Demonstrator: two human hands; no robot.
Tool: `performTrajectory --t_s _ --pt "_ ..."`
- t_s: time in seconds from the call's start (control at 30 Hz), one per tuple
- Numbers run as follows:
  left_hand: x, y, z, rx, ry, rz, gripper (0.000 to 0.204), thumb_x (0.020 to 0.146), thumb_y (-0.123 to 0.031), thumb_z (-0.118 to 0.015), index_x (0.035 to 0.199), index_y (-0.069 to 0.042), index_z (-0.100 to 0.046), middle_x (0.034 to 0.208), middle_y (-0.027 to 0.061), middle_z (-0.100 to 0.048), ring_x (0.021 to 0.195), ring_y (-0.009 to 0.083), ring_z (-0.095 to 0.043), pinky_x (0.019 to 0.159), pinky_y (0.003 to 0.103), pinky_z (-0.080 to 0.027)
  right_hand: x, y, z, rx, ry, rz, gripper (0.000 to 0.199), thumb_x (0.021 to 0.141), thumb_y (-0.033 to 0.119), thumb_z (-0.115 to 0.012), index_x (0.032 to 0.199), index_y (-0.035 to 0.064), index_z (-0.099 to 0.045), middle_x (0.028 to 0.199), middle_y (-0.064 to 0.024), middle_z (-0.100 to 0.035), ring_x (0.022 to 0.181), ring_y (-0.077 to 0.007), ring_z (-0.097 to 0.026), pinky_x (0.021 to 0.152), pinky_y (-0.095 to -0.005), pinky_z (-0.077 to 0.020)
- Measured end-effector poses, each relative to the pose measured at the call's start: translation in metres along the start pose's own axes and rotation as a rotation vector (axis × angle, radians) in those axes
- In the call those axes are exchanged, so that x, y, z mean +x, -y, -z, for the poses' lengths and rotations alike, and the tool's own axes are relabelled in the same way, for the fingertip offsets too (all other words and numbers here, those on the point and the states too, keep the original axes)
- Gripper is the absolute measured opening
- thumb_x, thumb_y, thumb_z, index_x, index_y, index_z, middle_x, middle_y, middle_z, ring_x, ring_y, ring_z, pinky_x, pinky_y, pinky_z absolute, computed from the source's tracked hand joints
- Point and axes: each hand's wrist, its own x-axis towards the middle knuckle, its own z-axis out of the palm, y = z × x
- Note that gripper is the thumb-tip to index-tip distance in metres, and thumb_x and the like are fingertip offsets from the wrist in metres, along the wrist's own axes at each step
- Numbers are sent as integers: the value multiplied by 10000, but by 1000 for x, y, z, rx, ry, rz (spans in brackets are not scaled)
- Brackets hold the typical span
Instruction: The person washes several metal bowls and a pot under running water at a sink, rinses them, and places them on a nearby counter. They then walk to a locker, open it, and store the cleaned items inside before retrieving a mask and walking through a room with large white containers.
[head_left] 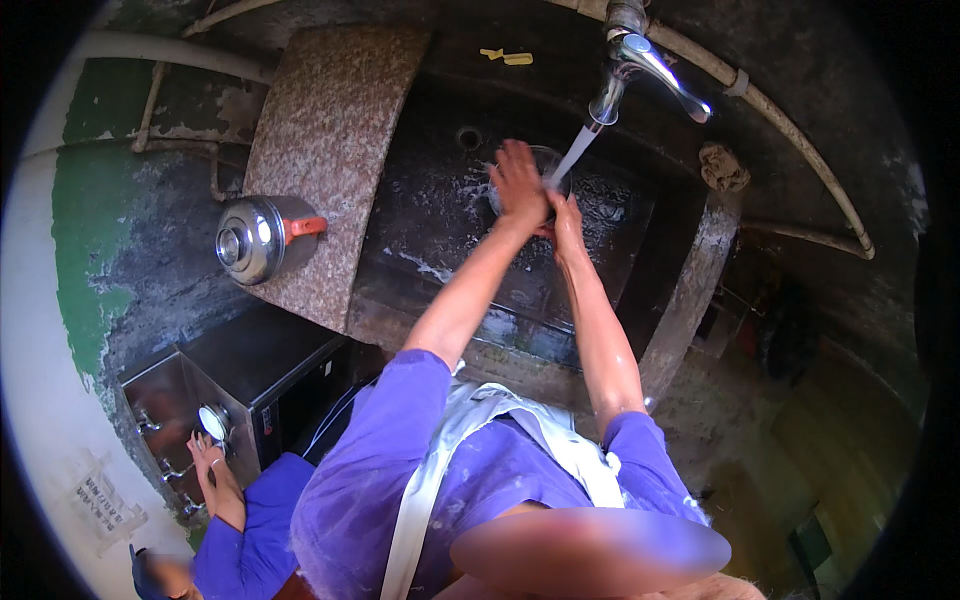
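Both my hands are low over a dark sink (430,210), where water pours from a metal tap (603,105). A round, shiny bowl (546,157) sits beneath the stream, partly covered by my hands. My left hand (520,185) lies across its left side, with fingers stretched out and holding nothing. At the bowl's near right edge, my right hand (565,222) is closed on the rim. Some of its fingers are hidden. Splashed water and white foam surround the bowl on the sink floor.
A speckled stone slab (330,130) borders the sink on the left, with a metal kettle (252,238) on it. A crumpled brown cloth (722,167) rests on the right ledge. At lower left, a co-worker's hand (205,455) touches a metal cup (214,422) by a dispenser with taps.
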Motion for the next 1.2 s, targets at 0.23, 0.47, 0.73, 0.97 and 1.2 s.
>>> performTrajectory --t_s 0.23,0.47,0.73,0.97,1.2 --pt "-32 -6 3 -352 355 -459 532 760 -244 -613 1195 4 -436 1211 250 -478 1152 375 -442 957 415 -353 20 3 15 -57 -194 -64 586 887 495 -446 1211 7 -478 1173 -127 -544 1052 -225 -531 908 -341 -415" --pt "-31 17 -12 -193 287 -447 520 658 -33 -552 1167 13 -458 1198 222 -497 1086 351 -496 891 436 -415 16 18 7 -121 -151 -58 571 903 458 -418 1133 -60 -492 991 -160 -600 895 -210 -597 786 -338 -464" --pt "-13 44 -10 -1681 818 409 263 815 -77 -585 1065 3 -576 989 88 -622 916 173 -595 796 328 -478 45 33 -28 -1092 -22 535 550 820 416 -548 1199 25 -477 1021 -204 -587 953 -292 -576 858 -389 -434" --pt "-19 10 16 -961 367 113 183 775 -136 -579 926 -43 -623 800 162 -643 782 304 -630 683 396 -479 44 12 -7 296 5 -368 569 840 598 -437 1045 81 -555 947 -49 -615 863 -204 -598 718 -314 -495" --pt "-38 -6 8 -263 580 -505 414 706 -58 -576 1108 -13 -489 1132 228 -511 1022 380 -515 828 448 -445 -4 2 27 164 -43 -36 508 842 435 -555 1051 -28 -553 960 -136 -618 782 -214 -635 533 -287 -545"
